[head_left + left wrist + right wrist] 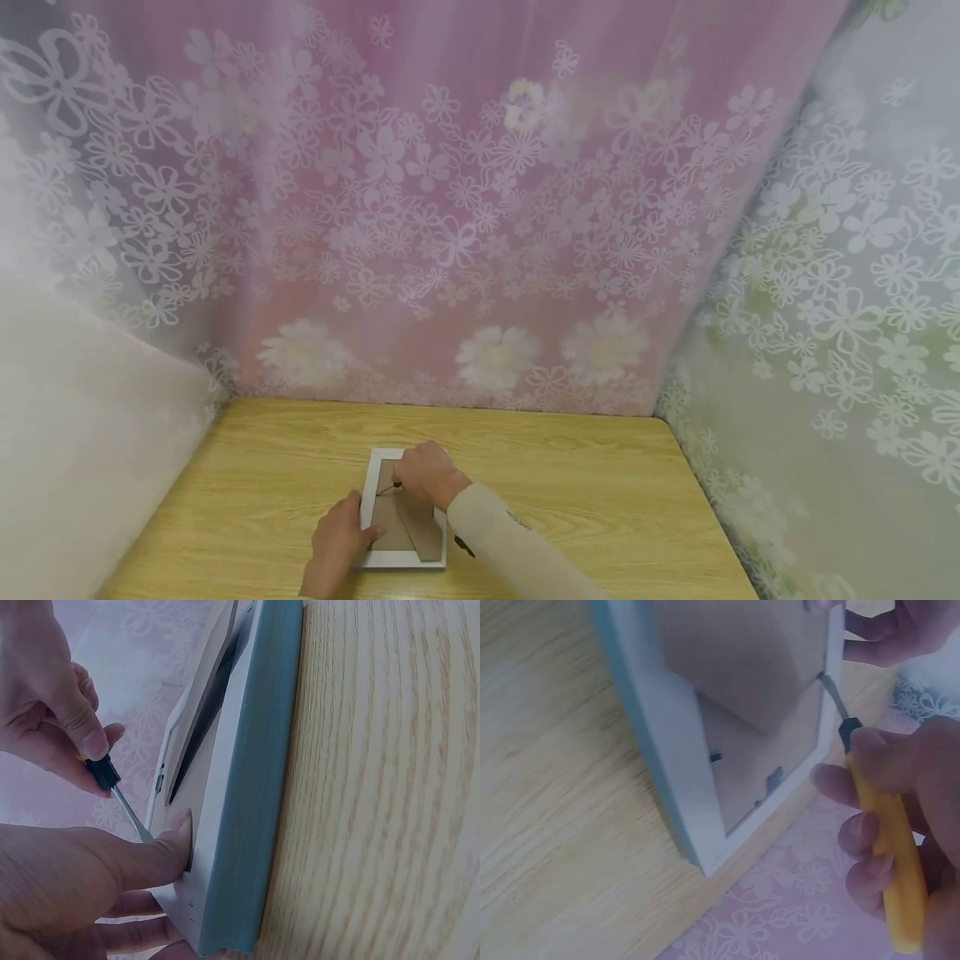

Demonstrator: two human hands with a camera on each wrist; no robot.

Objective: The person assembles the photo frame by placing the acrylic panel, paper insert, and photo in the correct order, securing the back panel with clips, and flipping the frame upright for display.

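Note:
A white picture frame [393, 560] lies back side up on the table, showing its brown backing board [390, 532] and a stand flap [420, 533]. My left hand [336, 537] grips its left side, thumb on the backing and fingers around the outer edge. In my right hand [429, 473] is a screwdriver with a yellow handle [896, 862] and a metal shaft [132, 816]. Its tip meets a small dark tab at the frame's inner left edge. Another dark metal tab [775, 780] shows along the inner edge in the right wrist view.
The wood-grain table [600, 500] extends around the frame. A pink flowered curtain [450, 250] hangs behind its far edge, with a pale flowered one [847, 333] on the right and a white surface [90, 417] on the left.

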